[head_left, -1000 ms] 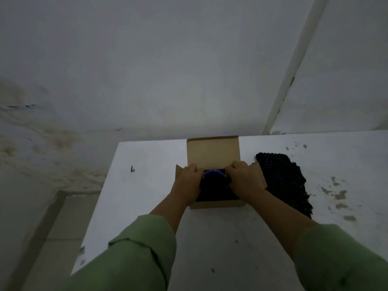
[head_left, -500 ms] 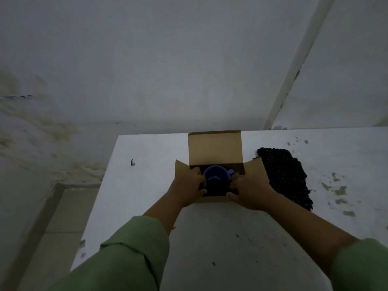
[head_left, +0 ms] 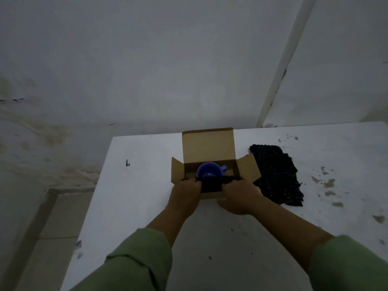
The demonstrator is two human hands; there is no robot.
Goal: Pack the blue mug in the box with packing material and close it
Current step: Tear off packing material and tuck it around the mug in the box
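The blue mug (head_left: 209, 170) sits inside the open cardboard box (head_left: 207, 148), handle to the right. I see my left hand (head_left: 184, 196) and right hand (head_left: 241, 195) both gripping black packing material (head_left: 212, 183) over the box's near edge. A second black bubble-wrap sheet (head_left: 277, 175) lies just right of the box, near the white table's (head_left: 136, 196) far edge.

I can read no text anywhere in this view. The cardboard box (head_left: 207, 148) shows plain brown flaps with no print, label or number that I can make out. The blue mug (head_left: 209, 170) inside carries no visible marking, and the worktop (head_left: 134, 196) shows only dark spots and stains, no lettering. The dim light would hide any fine print.
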